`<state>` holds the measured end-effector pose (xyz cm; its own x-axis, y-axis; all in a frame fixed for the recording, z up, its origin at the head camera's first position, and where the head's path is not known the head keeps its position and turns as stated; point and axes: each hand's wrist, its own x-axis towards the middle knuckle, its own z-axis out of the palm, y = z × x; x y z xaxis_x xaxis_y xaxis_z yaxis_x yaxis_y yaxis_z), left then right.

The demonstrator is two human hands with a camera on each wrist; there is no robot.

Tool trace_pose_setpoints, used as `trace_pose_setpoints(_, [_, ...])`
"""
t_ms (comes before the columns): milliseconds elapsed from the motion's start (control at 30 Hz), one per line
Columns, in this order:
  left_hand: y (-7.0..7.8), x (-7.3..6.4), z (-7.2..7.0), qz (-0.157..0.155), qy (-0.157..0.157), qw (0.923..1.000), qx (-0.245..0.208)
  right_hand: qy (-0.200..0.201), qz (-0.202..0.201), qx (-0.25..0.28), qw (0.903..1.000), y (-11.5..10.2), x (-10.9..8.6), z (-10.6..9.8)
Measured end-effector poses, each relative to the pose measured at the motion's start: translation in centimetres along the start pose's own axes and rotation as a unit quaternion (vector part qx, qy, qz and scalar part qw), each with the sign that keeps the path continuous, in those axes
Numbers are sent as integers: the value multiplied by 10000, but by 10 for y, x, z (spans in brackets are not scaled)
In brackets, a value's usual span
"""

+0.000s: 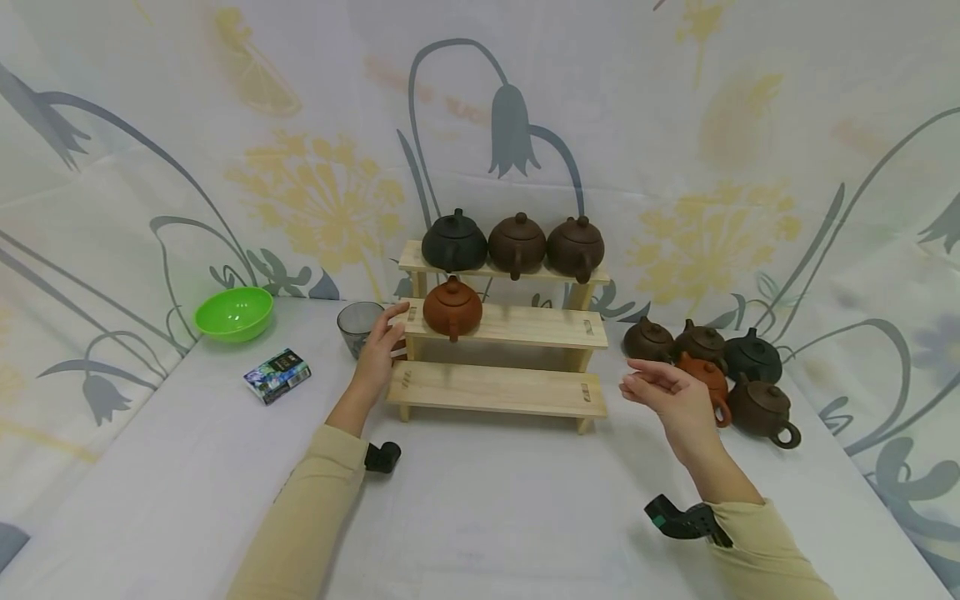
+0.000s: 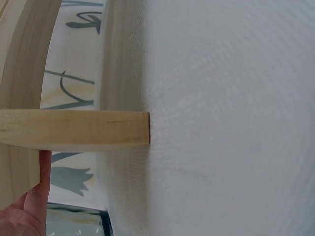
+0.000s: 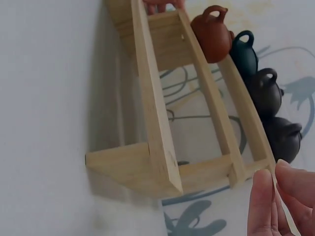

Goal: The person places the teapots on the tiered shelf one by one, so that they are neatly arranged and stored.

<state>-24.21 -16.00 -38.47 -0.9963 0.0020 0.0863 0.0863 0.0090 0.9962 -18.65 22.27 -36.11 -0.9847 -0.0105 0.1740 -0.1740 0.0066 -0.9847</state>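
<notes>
A three-tier wooden stand is on the white table. My left hand grips its left end at the middle shelf, fingers partly behind the wood in the left wrist view. An orange-brown teapot sits on the left of the middle shelf. Along the top shelf stand a black teapot, a brown teapot and a dark brown teapot. My right hand hovers right of the stand with loosely bent fingers, thumb near the fingertips and nothing between them. The bottom shelf bears no teapot.
Several more teapots cluster on the table at right, among them an orange teapot, a black teapot and a brown teapot. At left are a green bowl, a small patterned box and a grey glass beside my left hand.
</notes>
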Motion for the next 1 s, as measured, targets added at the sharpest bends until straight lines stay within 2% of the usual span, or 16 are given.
trace_pose_setpoints(267, [0,1,0,17,-32,10000,-55,247,197,-10,9995,4,-9,-28])
trace_pose_setpoints(500, [-1,1,0,45,-4,10000,-61,293,348,16,9990,47,-1,-78])
trace_pose_setpoints(600, [-1,1,0,51,-9,10000,-76,318,409,22,9987,56,-2,-94])
trace_pose_setpoints(700, [-2,1,0,43,-9,10000,-77,421,404,-44,9983,52,-10,-99])
trace_pose_setpoints(833, [-3,2,0,9,11,10000,-53,645,351,141,9972,39,-20,-97])
trace_pose_setpoints(1000, [-2,2,0,-7,21,10000,-45,733,273,512,9956,30,-27,-100])
